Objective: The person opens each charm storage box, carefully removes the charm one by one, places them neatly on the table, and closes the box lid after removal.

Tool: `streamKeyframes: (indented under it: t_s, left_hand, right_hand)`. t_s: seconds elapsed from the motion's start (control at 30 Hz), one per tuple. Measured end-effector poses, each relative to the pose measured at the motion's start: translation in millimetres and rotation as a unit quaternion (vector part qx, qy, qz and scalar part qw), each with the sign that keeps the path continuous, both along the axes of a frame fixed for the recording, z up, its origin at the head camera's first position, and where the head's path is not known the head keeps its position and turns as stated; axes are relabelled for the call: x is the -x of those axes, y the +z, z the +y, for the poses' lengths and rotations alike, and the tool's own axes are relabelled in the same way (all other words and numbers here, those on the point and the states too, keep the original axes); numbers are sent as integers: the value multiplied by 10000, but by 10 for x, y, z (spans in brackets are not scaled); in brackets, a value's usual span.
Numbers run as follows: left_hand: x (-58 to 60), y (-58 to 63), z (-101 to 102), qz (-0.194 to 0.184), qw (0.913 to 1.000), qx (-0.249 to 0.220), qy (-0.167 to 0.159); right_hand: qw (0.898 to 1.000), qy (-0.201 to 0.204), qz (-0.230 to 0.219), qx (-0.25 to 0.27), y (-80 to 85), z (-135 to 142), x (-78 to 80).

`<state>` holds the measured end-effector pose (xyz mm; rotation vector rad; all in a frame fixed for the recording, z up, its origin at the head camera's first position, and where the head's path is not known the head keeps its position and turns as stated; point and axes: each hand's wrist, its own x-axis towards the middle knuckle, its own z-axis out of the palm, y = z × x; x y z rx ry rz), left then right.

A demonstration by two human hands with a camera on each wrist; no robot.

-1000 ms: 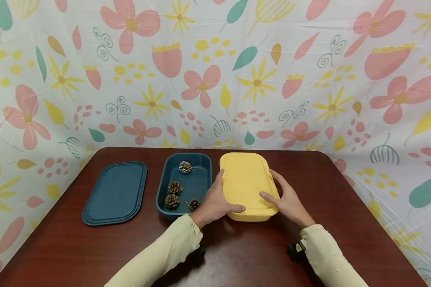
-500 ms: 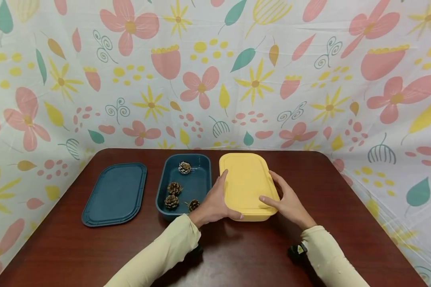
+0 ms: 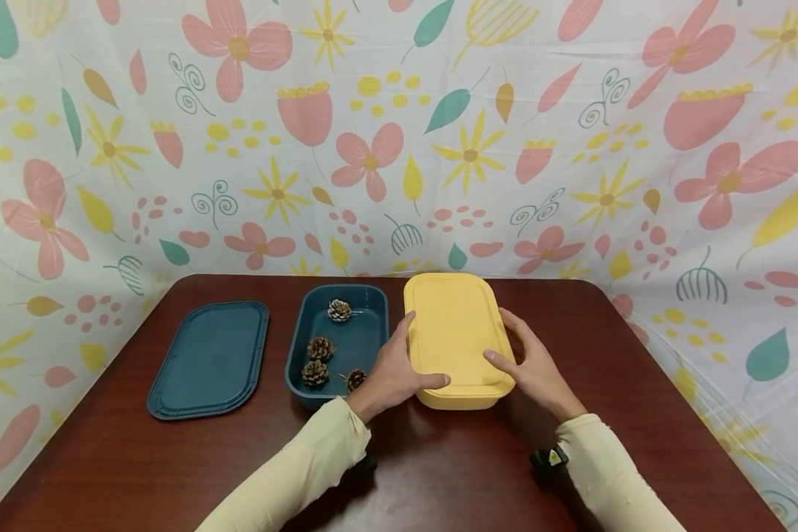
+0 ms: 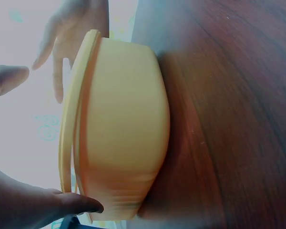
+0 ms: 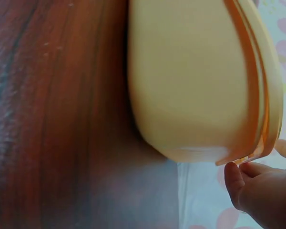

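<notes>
A yellow lid [image 3: 455, 325] lies over a yellow box [image 3: 459, 401] at the table's middle. Its far end is raised, and a narrow gap between lid and box shows in both wrist views. My left hand [image 3: 394, 375] grips the lid's left side, one finger at the gap beside the box wall [image 4: 121, 109]. From the other side my right hand [image 3: 537, 372] grips the lid's right edge, thumb over the top; its fingers [image 5: 234, 183] curl at the rim in the right wrist view. What the box holds is hidden.
Left of the yellow box stands an open blue box [image 3: 362, 336] with several pine cones [image 3: 321, 348] in it. Further left a blue lid [image 3: 209, 360] lies flat on the brown table [image 3: 452, 473]. A flowered cloth [image 3: 399, 133] hangs behind.
The far end of the yellow lid has risen from the box, with both hands still at its sides. The blue box, pine cones and blue lid stay put.
</notes>
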<state>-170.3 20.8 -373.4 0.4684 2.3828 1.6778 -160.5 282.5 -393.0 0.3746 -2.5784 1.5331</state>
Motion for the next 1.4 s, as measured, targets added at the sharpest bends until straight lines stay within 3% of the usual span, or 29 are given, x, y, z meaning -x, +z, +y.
streamKeyframes:
  t_s: [0.4,0.6,0.87,1.17,1.4]
  left_hand:
    - [-26,146,-94,279,9982,-528,79]
    - [-28,211,-143,537,9925,-1093,64]
    - [-23,310,-212,713,9840,-1626,139]
    - [-22,345,-244,1036,9817,-1593,144]
    - [-24,363,-276,1374,9804,-1405,128]
  right_hand:
    - [9996,58,245,124,170,-61,-43]
    - [9985,-29,527,151,285,-105,-61]
    - [9913,141,977,873,399,-194,-68]
    - [9765,164,1234,1760,463,-256,-88]
    - [9720,374,1142,2021,486,-244,-95]
